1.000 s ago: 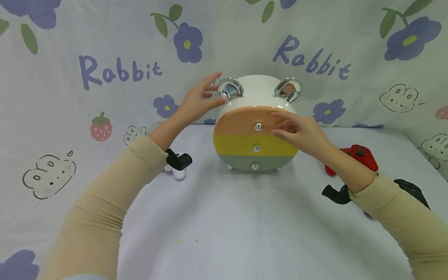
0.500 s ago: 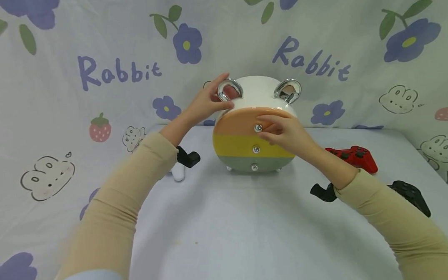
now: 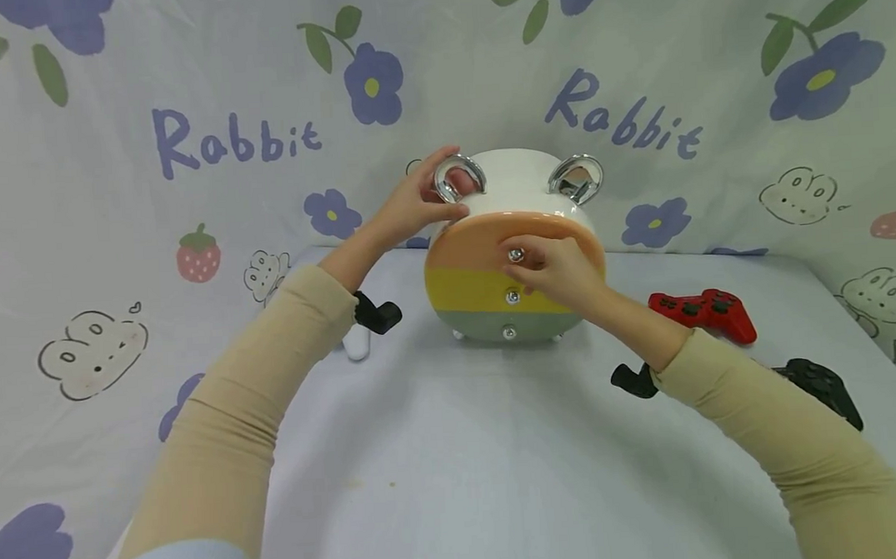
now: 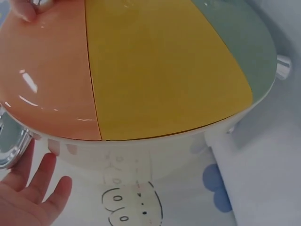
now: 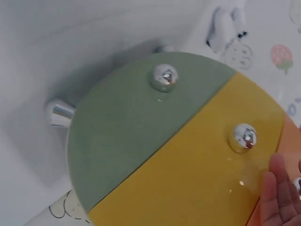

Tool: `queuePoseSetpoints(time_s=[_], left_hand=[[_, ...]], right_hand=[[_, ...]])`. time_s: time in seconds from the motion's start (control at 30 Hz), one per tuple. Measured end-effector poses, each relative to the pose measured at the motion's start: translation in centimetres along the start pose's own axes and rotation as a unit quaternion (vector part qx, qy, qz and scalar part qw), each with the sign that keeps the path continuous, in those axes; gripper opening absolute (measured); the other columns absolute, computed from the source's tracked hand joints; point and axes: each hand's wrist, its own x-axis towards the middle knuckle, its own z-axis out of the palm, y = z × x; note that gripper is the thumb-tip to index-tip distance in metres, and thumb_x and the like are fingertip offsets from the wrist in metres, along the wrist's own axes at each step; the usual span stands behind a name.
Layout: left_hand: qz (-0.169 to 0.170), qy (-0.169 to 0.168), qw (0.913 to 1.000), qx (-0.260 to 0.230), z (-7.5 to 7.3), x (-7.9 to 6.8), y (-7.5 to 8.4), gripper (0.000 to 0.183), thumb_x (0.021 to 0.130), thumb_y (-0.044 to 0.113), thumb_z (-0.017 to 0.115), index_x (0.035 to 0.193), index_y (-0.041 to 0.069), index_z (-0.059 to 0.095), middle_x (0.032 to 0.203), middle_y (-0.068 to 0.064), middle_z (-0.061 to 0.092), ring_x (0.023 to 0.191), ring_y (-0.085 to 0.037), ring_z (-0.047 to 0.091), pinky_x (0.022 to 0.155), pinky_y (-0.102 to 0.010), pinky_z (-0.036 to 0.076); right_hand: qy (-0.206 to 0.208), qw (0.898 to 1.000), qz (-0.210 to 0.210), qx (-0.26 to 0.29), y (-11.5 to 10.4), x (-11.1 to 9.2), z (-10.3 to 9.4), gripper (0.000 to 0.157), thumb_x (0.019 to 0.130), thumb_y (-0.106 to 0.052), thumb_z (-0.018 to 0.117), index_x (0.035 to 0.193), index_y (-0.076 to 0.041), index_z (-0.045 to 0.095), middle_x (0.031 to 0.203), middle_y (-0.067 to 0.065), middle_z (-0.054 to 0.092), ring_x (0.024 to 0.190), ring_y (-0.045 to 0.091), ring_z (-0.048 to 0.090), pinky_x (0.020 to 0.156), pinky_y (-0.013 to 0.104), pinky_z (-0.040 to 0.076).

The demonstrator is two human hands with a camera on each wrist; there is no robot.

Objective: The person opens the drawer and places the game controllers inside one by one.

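A rounded white cabinet point(image 3: 522, 176) stands on the table. Its front has an orange drawer point(image 3: 469, 249), a yellow drawer point(image 3: 463, 289) and a green drawer point(image 3: 468, 320), each with a round silver knob. My left hand point(image 3: 411, 206) rests at the cabinet's upper left beside a silver ear-shaped loop point(image 3: 460, 179), thumb on the front rim; its fingers look fairly straight in the left wrist view. The thumb and index finger of my right hand point(image 3: 563, 270) pinch the top knob point(image 3: 516, 255). The yellow drawer's knob point(image 5: 244, 136) sits just below that hand. All drawers look closed.
To the right lie a red game controller point(image 3: 708, 314) and a black game controller point(image 3: 821, 392), partly behind my right sleeve. A white object point(image 3: 356, 343) shows beside my left wrist. A printed rabbit cloth point(image 3: 243, 63) hangs behind the white-covered table point(image 3: 457, 479).
My right hand has moved left from the cabinet's right side and taken hold of the top knob. My left hand has moved right, up against the cabinet beside the left loop.
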Motion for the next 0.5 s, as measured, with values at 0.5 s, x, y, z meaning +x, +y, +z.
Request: queuePoseSetpoints(time_s=[0.5], left_hand=[[0.002,-0.018,0.9998,0.0,-0.18,-0.14,0.22,0.085,0.079,0.02,0.072,0.145,0.031,0.019,0.125,-0.011,0.053,0.106,-0.024,0.055,0.094,-0.038,0.044]], right_hand=[[0.013,1.0,-0.015,0.008,-0.18,0.01,0.52,0.016,0.083,-0.008,0.066,0.098,-0.004,0.067,0.066,0.007,0.064,0.052,0.017,0.061,0.053,0.019,0.049]])
